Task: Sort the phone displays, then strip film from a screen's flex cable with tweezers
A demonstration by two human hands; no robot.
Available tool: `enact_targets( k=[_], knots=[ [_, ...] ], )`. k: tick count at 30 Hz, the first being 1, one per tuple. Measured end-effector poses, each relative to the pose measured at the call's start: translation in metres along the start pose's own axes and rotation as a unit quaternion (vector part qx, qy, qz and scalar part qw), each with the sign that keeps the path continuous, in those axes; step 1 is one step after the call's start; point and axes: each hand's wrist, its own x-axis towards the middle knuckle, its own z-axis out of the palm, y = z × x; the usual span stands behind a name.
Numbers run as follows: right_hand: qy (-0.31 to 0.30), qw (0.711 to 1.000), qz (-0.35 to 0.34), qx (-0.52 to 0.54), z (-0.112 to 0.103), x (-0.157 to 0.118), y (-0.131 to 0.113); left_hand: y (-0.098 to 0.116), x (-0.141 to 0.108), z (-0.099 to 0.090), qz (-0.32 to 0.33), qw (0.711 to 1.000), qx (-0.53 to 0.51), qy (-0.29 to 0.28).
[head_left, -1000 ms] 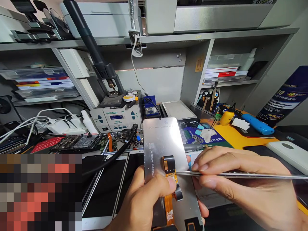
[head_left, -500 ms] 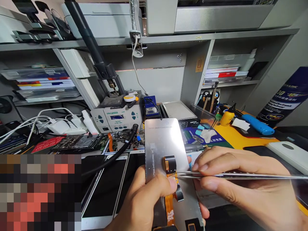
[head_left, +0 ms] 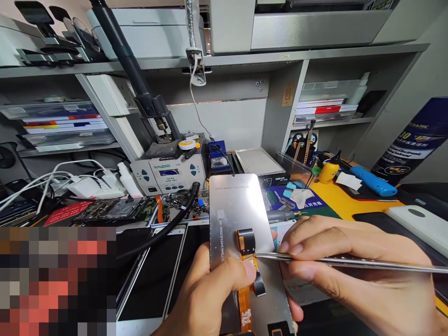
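Observation:
A phone screen, its silvery metal back facing me, is gripped in my left hand. The left thumb presses on an orange flex cable that lies along the panel, and the other fingers wrap behind it. Black-covered tabs of the cable curl up above and below the thumb. Between the thumb and fingers of my right hand is a pair of metal tweezers, held almost level. Their tip touches or nearly touches the cable just above my left thumb; exact contact is too small to tell.
Behind the screen stand a soldering station and a tray of small metal parts. Phones lie to the left, with a black hose across them. A yellow bottle, a blue tool and a spray can stand or lie right.
The rear end of the tweezers has dipped slightly, and their tips look closer together. Both hands keep their grip on the screen and tweezers. The whole view has shifted a little.

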Motion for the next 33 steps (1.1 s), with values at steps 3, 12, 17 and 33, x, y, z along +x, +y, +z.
enact_targets(
  k=[3, 12, 17, 33],
  knots=[
    [0.002, 1.000, 0.001, -0.005, 0.0004, 0.0003, 0.0002, 0.0001, 0.0004, -0.0011, 0.001, 1.000, 0.013, -0.012],
    [0.003, 1.000, -0.001, -0.008, 0.0009, 0.0009, 0.0012, -0.0008, 0.0004, -0.0023, 0.000, 1.000, 0.010, -0.027],
    [0.001, 1.000, -0.003, -0.011, 0.0000, -0.0004, 0.0007, 0.0006, 0.0007, -0.0011, -0.008, 1.000, -0.021, -0.004],
    [0.021, 0.985, 0.126, 0.116, 0.0014, 0.0051, 0.0005, -0.0010, 0.0012, -0.0040, -0.004, 0.999, 0.000, -0.037]
  ],
)
